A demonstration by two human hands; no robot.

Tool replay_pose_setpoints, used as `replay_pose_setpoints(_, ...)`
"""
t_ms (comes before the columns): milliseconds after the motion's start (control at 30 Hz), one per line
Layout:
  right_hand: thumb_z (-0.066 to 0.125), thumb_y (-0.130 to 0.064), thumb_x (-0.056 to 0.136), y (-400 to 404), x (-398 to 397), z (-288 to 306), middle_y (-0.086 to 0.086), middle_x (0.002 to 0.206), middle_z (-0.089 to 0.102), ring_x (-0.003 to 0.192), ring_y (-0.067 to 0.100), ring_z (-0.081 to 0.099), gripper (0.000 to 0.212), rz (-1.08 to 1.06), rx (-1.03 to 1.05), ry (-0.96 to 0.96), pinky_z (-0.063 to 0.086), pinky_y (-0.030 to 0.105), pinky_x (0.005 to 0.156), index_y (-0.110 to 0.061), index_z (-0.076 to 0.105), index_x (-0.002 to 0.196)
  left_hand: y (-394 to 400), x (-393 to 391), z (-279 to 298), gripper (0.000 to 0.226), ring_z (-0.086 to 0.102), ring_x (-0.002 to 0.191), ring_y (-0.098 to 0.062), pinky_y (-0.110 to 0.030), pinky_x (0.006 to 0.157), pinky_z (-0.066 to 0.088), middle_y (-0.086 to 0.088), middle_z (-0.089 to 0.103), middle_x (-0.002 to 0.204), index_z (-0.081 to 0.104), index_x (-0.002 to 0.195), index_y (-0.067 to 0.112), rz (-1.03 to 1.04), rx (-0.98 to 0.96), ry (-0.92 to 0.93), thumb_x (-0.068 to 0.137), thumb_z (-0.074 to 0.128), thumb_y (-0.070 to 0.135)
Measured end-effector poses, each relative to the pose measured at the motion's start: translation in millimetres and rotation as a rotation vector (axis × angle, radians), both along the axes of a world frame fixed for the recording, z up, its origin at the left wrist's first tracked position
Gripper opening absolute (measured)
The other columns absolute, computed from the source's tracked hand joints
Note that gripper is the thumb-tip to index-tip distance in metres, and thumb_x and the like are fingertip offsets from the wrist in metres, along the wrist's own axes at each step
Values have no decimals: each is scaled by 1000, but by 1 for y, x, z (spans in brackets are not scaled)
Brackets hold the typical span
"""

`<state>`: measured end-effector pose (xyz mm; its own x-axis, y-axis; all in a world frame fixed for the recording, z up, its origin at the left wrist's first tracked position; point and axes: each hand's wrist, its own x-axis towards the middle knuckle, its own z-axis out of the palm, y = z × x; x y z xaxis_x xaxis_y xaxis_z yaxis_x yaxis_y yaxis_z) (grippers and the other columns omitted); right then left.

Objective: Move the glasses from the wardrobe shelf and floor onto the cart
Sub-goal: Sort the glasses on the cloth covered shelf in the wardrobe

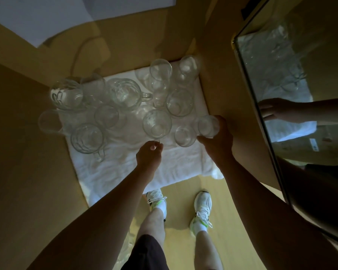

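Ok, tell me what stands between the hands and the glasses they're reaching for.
Nothing visible. The right hand already grips a small glass, and the left hand pinches the stem of a wine glass.

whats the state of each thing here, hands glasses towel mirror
left hand: pinching the stem of a wine glass
right hand: gripping a small glass at the towel's right edge
other glasses: upright on the towel, untouched
glass mug: upright, handle to the right
white towel: spread flat, wrinkled
mirror: reflecting the right hand
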<state>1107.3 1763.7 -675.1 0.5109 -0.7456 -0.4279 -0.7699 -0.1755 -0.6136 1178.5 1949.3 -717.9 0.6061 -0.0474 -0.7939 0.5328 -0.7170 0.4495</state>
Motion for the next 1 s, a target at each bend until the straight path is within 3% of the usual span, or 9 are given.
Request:
replay_pose_setpoints(133, 91, -12, 66, 9, -19, 10, -13, 118, 57, 110, 13, 53, 79, -37, 10, 30, 42, 27, 90, -23, 53, 135, 14, -3, 10, 20, 67, 110, -27, -40, 99, 53, -5, 72, 114, 71, 105, 21, 112, -26, 73, 97, 61, 36)
replay_pose_setpoints(300, 91, -15, 64, 26, -43, 29, -5, 130, 61, 117, 18, 56, 84, -35, 27, 53, 44, 28, 93, -24, 53, 138, 37, -19, 27, 11, 64, 114, -40, -49, 100, 53, -20, 70, 117, 71, 100, 13, 199, -116, 157, 94, 62, 15)
replay_pose_setpoints(500, 92, -13, 64, 44, -70, 63, -3, 125, 63, 111, 19, 57, 82, 52, 46, 7, 47, 31, 95, -24, 53, 136, 63, -51, 57, 17, 67, 108, -41, -51, 96, 55, -22, 72, 110, 71, 104, 5, 130, -74, 84, 94, 60, 14)
replay_pose_setpoints(667, 91, -5, 62, 59, -101, 104, 3, 119, 65, 111, 26, 61, 77, 137, 66, -109, 49, 43, 100, -16, 57, 130, 74, -82, 104, 20, 66, 111, -39, -51, 98, 54, -18, 70, 106, 70, 109, 2, 182, -132, 9, 95, 59, 8)
replay_pose_setpoints(700, 91, -5, 62, 61, -110, 114, 2, 118, 65, 110, 26, 61, 77, 157, 70, -134, 50, 42, 98, -16, 57, 129, 77, -91, 117, 17, 67, 109, -39, -51, 98, 54, -17, 69, 103, 71, 106, 4, 186, -146, -11, 94, 59, 6)
replay_pose_setpoints(833, 93, -10, 63, 69, -139, 156, -4, 115, 61, 109, 21, 60, 81, 250, 38, -188, 44, 17, 80, -17, 54, 134, 85, -122, 172, 21, 62, 90, -26, -44, 93, 58, -10, 63, 98, 62, 83, 20, 271, -233, -64, 94, 58, 4)
replay_pose_setpoints(1000, 93, -26, 64, 73, -167, 211, 0, 124, 65, 112, 24, 61, 90, 371, -4, -182, 42, 28, 79, -25, 47, 142, 90, -159, 233, 18, 57, 75, -22, -33, 80, 53, -10, 63, 93, 64, 78, 16, 405, -333, -159, 93, 61, 6)
